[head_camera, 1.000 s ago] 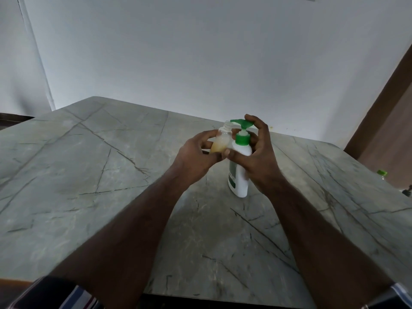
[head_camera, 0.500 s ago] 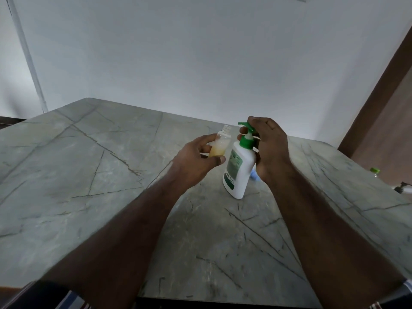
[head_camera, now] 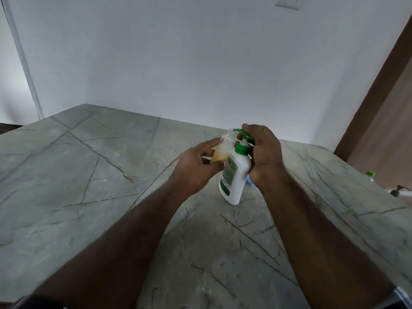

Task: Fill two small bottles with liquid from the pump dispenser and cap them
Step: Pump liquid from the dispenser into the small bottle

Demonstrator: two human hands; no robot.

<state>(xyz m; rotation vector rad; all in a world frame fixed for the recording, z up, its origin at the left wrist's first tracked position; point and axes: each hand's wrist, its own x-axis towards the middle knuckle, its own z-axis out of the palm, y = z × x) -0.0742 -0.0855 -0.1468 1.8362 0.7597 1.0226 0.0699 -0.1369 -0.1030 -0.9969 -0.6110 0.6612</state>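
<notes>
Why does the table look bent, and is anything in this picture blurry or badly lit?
Head view: the wide-angle lens bows the table edges and stretches both forearms. Light is soft and even, with faint shadows and no strong glare. The pump dispenser and the small bottle are fairly sharp; the bottom corners and the far-right objects are smeared.

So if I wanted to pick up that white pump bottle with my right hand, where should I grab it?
Probably around the white body of the pump bottle, below the green collar, coming from its right side. It leans left toward the small bottle in the left hand, and the right hand is already there on the pump.
</notes>
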